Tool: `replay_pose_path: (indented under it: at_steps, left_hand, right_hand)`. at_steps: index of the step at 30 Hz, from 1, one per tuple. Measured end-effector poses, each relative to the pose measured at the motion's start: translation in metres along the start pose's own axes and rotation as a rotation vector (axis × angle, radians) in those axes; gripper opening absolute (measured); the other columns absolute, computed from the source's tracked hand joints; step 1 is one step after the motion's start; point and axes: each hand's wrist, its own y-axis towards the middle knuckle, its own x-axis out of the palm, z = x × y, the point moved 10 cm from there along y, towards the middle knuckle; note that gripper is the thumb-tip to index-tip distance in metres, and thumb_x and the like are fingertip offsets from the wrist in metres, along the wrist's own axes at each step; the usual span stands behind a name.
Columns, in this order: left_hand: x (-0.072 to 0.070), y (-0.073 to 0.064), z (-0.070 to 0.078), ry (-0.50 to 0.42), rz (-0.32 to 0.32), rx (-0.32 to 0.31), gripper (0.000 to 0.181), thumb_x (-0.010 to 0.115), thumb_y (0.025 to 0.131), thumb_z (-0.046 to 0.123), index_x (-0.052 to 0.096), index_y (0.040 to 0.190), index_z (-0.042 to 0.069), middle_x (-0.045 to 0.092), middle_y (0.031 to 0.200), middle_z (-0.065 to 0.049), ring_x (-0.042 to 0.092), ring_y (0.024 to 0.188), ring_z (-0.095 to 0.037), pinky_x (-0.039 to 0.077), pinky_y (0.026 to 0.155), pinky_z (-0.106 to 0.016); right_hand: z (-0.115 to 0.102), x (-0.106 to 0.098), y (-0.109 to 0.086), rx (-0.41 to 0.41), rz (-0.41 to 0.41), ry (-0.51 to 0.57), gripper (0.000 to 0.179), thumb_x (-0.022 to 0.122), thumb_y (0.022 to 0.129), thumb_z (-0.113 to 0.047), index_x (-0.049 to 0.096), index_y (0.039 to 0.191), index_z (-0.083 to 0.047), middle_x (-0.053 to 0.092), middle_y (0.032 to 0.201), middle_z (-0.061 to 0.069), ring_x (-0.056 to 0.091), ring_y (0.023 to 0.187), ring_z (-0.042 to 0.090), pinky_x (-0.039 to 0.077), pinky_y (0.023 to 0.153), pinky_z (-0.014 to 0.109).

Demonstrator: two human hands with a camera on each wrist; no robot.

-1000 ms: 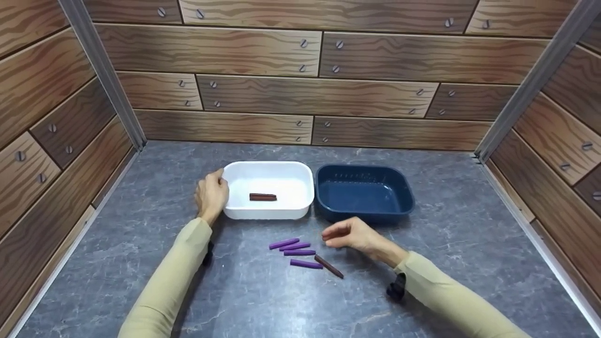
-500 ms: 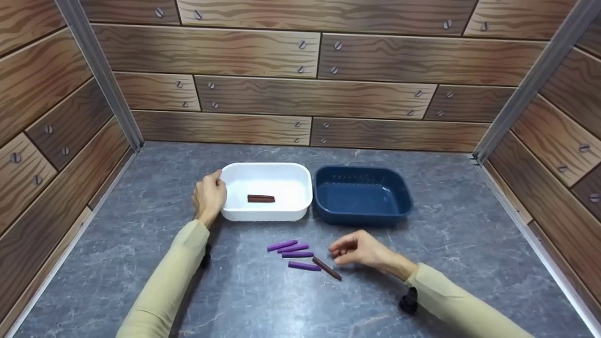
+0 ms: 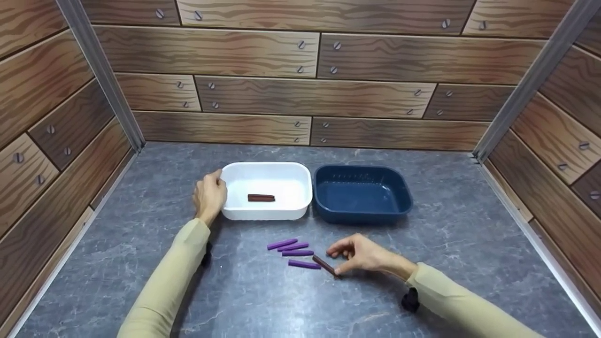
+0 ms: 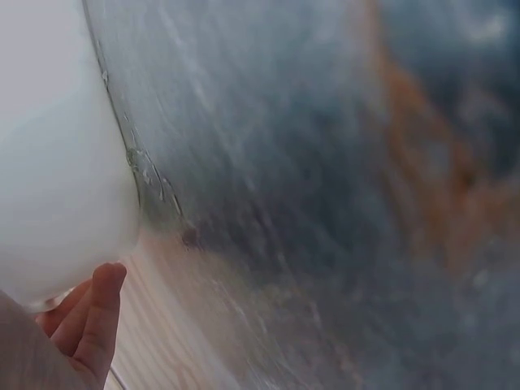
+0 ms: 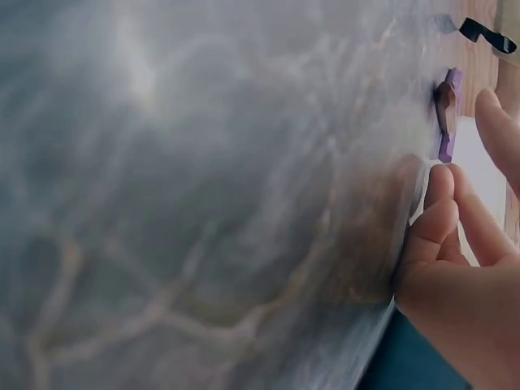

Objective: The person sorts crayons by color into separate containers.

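Observation:
My left hand (image 3: 210, 196) holds the left side of a white plastic container (image 3: 267, 214); the left wrist view shows its fingers (image 4: 96, 329) against the outer wall. Two brown crayons (image 3: 261, 198) lie side by side in that container. Over the table my right hand (image 3: 365, 254) has its thumb at the near end of a single brown crayon (image 3: 323, 264), with the other fingers apart from the thumb. Several purple crayons (image 3: 297, 253) lie just left of it. The right wrist view catches the brown crayon (image 5: 445, 106) end-on before a purple one.
A dark blue container (image 3: 361, 218) stands right beside the white one, with nothing in it. Wood-patterned panels (image 3: 263, 96) wall the grey marbled table (image 3: 263, 300) at the back and both sides.
My right hand has come down from near the blue container to the loose brown crayon, and its thumb now meets the crayon's end. My left hand stays on the white container.

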Motion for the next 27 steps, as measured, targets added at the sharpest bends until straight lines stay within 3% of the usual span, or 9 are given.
replay_pose_path:
  at_steps: [5, 15, 27]
  left_hand:
    - [-0.0026, -0.0012, 0.0, 0.001, 0.017, 0.003, 0.043, 0.044, 0.096, 0.015, 0.059, 0.137, 0.014, 0.065, 0.13, -0.01, 0.066, 0.109, -0.034, 0.051, 0.082, -0.052]
    - [-0.0018, -0.0017, 0.0027, 0.004, 0.016, 0.008, 0.042, 0.045, 0.097, 0.016, 0.06, 0.137, 0.016, 0.064, 0.132, -0.009, 0.063, 0.115, -0.035, 0.049, 0.088, -0.054]
    - [-0.0018, -0.0022, 0.0021, 0.013, 0.019, 0.007, 0.042, 0.046, 0.096, 0.015, 0.06, 0.136, 0.015, 0.065, 0.13, -0.011, 0.064, 0.113, -0.035, 0.05, 0.087, -0.054]
  right_hand:
    - [-0.0051, 0.0051, 0.0013, -0.021, -0.022, -0.055, 0.048, 0.087, 0.07, -0.014, 0.07, 0.114, -0.004, 0.069, 0.099, 0.01, 0.053, 0.076, 0.012, 0.041, 0.064, 0.017]
    - [-0.0082, 0.0079, -0.0028, -0.018, -0.024, -0.071, 0.049, 0.087, 0.067, -0.01, 0.068, 0.112, -0.005, 0.066, 0.099, 0.012, 0.051, 0.077, 0.013, 0.04, 0.066, 0.017]
    - [-0.0007, 0.0043, -0.0031, -0.001, -0.047, -0.003, 0.037, 0.082, 0.073, -0.005, 0.073, 0.109, -0.004, 0.069, 0.091, 0.012, 0.054, 0.073, 0.007, 0.043, 0.064, 0.015]
